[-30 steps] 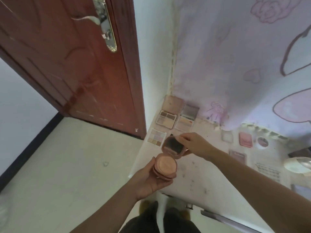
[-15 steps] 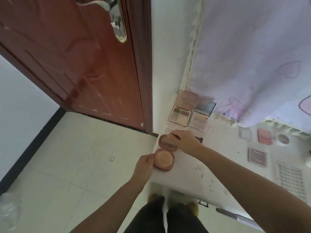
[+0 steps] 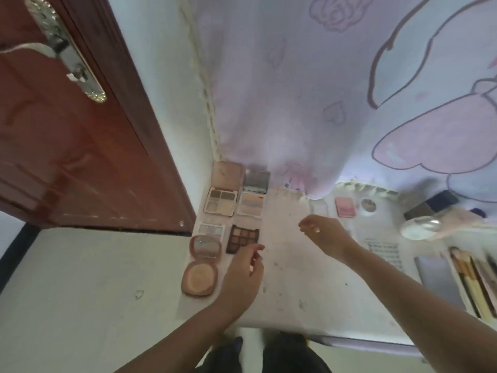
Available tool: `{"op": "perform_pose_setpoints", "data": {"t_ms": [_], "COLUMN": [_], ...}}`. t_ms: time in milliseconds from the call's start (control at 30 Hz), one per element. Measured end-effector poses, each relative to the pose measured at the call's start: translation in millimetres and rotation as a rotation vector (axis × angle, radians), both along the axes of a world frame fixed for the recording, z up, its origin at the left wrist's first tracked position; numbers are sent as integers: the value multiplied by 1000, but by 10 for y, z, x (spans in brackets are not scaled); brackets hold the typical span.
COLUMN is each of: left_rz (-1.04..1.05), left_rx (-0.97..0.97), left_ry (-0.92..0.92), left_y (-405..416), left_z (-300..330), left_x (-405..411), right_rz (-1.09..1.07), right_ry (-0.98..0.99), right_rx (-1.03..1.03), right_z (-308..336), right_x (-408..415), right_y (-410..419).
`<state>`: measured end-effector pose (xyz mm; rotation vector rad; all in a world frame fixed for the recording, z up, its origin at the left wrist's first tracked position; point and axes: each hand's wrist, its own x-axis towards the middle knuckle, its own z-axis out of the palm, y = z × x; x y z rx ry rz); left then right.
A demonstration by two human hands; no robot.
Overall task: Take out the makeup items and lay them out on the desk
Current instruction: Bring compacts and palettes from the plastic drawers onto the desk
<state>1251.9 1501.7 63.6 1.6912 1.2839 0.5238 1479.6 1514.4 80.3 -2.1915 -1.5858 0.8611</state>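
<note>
Makeup items lie spread on the white bench [image 3: 295, 292]. At its left edge a round pink compact [image 3: 202, 265] lies open flat, its mirror half toward the wall and its powder half toward the person. Beyond it sit a small pale palette [image 3: 212, 229] and, to its right, a dark palette [image 3: 243, 238] of brown shades. Farther back, against the wall, two open palettes stand side by side: a beige one [image 3: 222, 196] and a grey-lidded one [image 3: 254, 196].

Left hand [image 3: 243, 275] hovers just right of the compact, not touching it; its fingers are loosely curled and hold nothing, fingertips near the dark palette's near edge. Right hand [image 3: 324, 232] hangs over the middle of the bench, fingers relaxed and apart, holding nothing.

Right of that hand lie a clear case [image 3: 320, 208], a pink blush [image 3: 345, 207] and a small round pot [image 3: 368, 205] in a row near the curtain hem. A printed sheet [image 3: 384, 251] lies nearer the person. At the far right are a dark box [image 3: 430, 205], a blurred white rounded object [image 3: 421, 227], a grey flat case [image 3: 438, 278] and brushes [image 3: 473, 281] lying in a row.

A printed lilac curtain [image 3: 322, 90] hangs behind the bench. A red-brown door [image 3: 67, 144] with a metal handle stands at left, above a pale floor [image 3: 80, 292].
</note>
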Motion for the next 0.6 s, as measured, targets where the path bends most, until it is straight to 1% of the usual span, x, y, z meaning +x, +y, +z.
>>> {"op": "perform_pose_setpoints", "data": {"t_ms": [33, 100, 167, 233, 300, 367, 433, 467, 500, 567, 600], "left_rz": [-84, -195, -214, -177, -139, -105, -80, -30, 60, 257, 302], "left_rx": [-78, -213, -311, -358, -337, -324, -350, -384, -457, -694, -830], "left_ry": [-7, 30, 69, 108, 132, 116, 132, 109, 32, -260, -421], "left_y": [-13, -19, -4, 33, 75, 108, 124, 127, 125, 117, 105], "left_z": [-37, -119, -193, -233, -264, -276, -276, -282, -269, -255, -240], "left_x": [232, 693, 1103, 1452, 1720, 1895, 1954, 1949, 1925, 1827, 1761], "right_rz": [-11, 49, 137, 275, 418, 485, 523, 525, 508, 457, 439], "right_ry": [-60, -180, -236, -356, -456, -484, -465, -420, -350, -186, -111], "right_rx": [-41, -163, -213, -162, -96, -23, 12, 13, 6, 18, 46], "right_z": [-17, -84, -186, -313, -442, -522, -554, -558, -539, -458, -411], "right_x": [214, 574, 812, 962, 1036, 1083, 1115, 1131, 1142, 1134, 1109], "right_y": [-90, -225, -313, -340, -336, -301, -269, -265, -266, -278, -290]}}
